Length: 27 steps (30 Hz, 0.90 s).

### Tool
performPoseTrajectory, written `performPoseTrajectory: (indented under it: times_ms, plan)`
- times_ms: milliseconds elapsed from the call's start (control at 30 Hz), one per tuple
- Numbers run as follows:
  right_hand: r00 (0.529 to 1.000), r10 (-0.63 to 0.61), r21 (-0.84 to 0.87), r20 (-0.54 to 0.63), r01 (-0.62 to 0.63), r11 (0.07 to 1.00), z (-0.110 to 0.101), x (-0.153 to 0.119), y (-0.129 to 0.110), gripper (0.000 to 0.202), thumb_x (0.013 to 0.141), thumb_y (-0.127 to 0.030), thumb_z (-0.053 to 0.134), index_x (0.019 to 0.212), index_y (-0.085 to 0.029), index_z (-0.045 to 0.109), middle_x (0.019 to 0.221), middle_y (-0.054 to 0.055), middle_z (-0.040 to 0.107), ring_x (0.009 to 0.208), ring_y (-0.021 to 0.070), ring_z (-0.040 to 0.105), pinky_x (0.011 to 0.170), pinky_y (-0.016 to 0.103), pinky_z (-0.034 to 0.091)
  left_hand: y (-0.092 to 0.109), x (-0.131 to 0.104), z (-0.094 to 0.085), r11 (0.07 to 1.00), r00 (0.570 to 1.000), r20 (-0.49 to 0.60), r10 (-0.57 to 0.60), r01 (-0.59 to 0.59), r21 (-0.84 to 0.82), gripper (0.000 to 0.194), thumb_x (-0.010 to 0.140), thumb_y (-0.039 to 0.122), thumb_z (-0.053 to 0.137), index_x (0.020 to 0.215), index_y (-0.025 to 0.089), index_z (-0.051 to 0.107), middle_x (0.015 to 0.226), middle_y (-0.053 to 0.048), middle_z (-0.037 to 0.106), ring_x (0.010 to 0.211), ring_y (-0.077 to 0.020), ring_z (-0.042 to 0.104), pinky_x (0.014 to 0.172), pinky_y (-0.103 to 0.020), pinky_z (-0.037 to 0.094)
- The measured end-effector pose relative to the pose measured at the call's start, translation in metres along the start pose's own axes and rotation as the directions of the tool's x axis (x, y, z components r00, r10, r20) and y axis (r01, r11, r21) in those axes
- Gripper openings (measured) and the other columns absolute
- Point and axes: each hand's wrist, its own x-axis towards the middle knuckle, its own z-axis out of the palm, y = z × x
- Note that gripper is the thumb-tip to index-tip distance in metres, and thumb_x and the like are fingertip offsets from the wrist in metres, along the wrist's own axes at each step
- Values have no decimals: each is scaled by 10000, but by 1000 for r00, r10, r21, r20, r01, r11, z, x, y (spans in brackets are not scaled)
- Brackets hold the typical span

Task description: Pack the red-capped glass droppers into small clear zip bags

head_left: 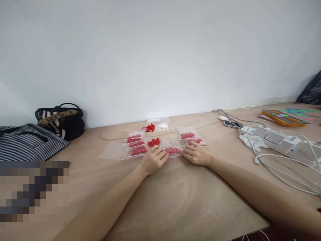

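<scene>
A clear zip bag (172, 144) with red capsule-shaped pieces inside lies flat between my hands. My left hand (155, 161) has its fingers closed at the bag's left edge. At its right edge, the curled fingers of my right hand (197, 154) press the corner. Just beyond my left hand sits a short row of loose red pieces (153, 142). Filled bags (135, 143) overlap on the left, and more filled bags (187, 135) are stacked beyond my right hand. Fingertips of both hands are partly hidden.
A loose red pile (149, 127) lies near clear bags (157, 121) by the wall. A flat clear sheet or bag (112, 151) is at left. Bags (64, 122) stand far left. At right are a power strip with chargers (276, 138), white cables, and an orange tray (284, 118).
</scene>
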Motion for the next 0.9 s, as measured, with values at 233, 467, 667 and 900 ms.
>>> performPoseTrajectory:
  times_ms: [233, 467, 667, 900]
  plan:
    - [998, 54, -6, -18, -54, 999, -2, 1, -5, 309, 872, -93, 345, 646, -154, 547, 588, 14, 472, 601, 124, 371, 640, 319, 288, 1, 0, 3, 999, 1000, -27, -4, 5, 33, 255, 881, 44, 379, 746, 134, 576, 604, -22, 588, 626, -154, 520, 673, -330, 402]
    - [994, 99, -24, -47, -100, 995, -1, 8, -11, 191, 862, -128, 414, 792, -161, 590, 713, 20, 576, 714, 127, 445, 683, 320, 303, 1, -2, 7, 999, 998, -51, -40, 40, -7, 230, 877, 72, 410, 729, 150, 568, 625, -6, 592, 673, -145, 523, 720, -324, 388]
    - [997, 65, 0, -42, -65, 998, 4, 20, -14, 308, 877, -100, 372, 641, -159, 559, 612, 6, 532, 662, 117, 406, 688, 310, 289, 0, 0, 7, 997, 996, -48, -71, 70, -37, 230, 877, 113, 416, 713, 162, 570, 621, -5, 588, 652, -147, 510, 698, -325, 384]
    - [997, 47, -15, -56, -48, 999, 8, 23, -13, 309, 879, -130, 388, 621, -161, 556, 605, 4, 519, 652, 118, 388, 674, 313, 272, -1, 5, 15, 994, 995, -35, -88, 85, -74, 229, 874, 119, 429, 705, 157, 578, 622, -13, 575, 629, -147, 496, 663, -316, 386]
